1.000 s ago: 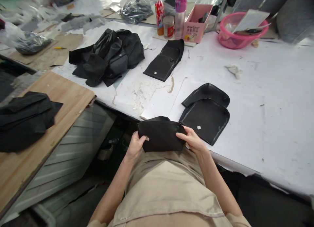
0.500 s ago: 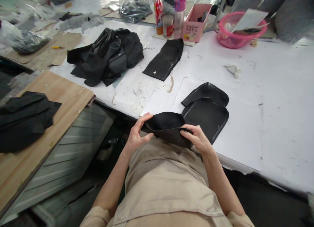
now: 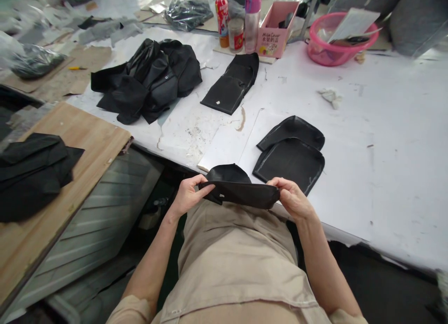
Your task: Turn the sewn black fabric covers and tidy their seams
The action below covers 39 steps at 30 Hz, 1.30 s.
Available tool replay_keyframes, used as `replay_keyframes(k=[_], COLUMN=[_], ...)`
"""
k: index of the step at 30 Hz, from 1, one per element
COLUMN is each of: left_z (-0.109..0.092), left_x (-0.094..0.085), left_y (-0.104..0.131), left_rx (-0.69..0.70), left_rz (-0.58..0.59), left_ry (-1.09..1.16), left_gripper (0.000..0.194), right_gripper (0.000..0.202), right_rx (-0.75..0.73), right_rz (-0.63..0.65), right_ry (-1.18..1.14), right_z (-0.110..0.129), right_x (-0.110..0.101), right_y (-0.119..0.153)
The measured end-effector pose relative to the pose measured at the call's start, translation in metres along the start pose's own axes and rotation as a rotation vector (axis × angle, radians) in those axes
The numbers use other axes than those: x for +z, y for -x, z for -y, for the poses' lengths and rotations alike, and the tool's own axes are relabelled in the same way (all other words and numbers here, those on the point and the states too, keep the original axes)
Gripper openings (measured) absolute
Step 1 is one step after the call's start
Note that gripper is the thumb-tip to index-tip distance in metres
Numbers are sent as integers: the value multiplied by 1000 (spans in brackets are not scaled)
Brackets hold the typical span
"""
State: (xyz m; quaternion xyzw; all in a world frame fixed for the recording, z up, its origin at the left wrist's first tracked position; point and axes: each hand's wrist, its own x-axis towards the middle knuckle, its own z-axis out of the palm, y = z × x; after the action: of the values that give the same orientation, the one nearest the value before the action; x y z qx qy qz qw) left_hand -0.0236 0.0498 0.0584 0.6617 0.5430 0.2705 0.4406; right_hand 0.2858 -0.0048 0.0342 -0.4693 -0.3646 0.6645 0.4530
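Observation:
A black leather-like piece [image 3: 241, 193] is stretched between my two hands at the table's front edge, just above my lap. My left hand [image 3: 191, 193] pinches its left end between thumb and fingers. At the opposite end my right hand [image 3: 292, 198] is closed on the corner. A small white mark shows on the near face, and a curved flap of the piece stands up behind it. Close beyond my right hand, two overlapping black panels, a front one [image 3: 290, 163] and a rear one [image 3: 297, 130], lie on the white table [image 3: 350, 175].
A black folded panel [image 3: 231, 84] and a heap of black pieces [image 3: 150, 81] lie farther back. Behind them stand a drink bottle [image 3: 221, 18], a pink box [image 3: 278, 30] and a pink basket [image 3: 336, 49]. More black material [image 3: 38, 170] rests on a wooden board [image 3: 91, 128] at left.
The piece was held open like a pocket; now its near edge is pulled straight. My right hand has shifted right to its end, and my left hand has closed on the left end.

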Motion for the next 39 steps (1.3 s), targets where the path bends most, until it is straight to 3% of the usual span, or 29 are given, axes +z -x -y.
replay_keyframes(k=[3,5,9,11,13,16,18,20,22,26,29,31,34,36,37,39], left_z=[-2,0,11,17,22,20,12,0,-12,-32,-42,-43,-26,-5,7,28], left_x=[1,-3,-19,-28,-36,-44,-44,-36,-19,27,49,49,37,29,27,29], left_y=[2,2,1,2,4,10,14,17,17,11,8,7,4,-2,-5,-11], left_rx=[-17,-13,93,187,267,342,338,251,102,-153,-126,-54,27,60,58,-6], left_rz=[-69,-49,188,243,216,154,171,206,241,233,234,162,-218,-422,-445,-341], left_ry=[55,33,-294,-510,-644,-665,-609,-506,-310,308,610,659,526,398,368,433], left_gripper=[28,27,23,18,14,10,12,21,29,32,41,44,32,40,50,63], right_gripper=[27,25,27,29,31,34,34,34,34,35,35,35,35,34,34,34], right_rx=[59,52,-20,-29,-34,-43,-43,-59,-83,-79,-49,0,68,88,99,126], right_rz=[-28,-83,-211,-254,-305,-369,-388,-402,-396,-316,-268,-239,-195,-164,-145,-107], right_ry=[68,87,86,74,65,87,113,156,211,206,88,-15,-156,-226,-258,-314], right_z=[-4,-5,-1,4,9,12,12,10,7,0,-8,-12,-17,-19,-19,-21], right_x=[9,12,6,-1,-6,-7,-4,2,9,26,34,35,33,30,30,29], right_y=[0,0,3,5,6,7,6,2,-3,-15,-21,-24,-26,-28,-28,-31])
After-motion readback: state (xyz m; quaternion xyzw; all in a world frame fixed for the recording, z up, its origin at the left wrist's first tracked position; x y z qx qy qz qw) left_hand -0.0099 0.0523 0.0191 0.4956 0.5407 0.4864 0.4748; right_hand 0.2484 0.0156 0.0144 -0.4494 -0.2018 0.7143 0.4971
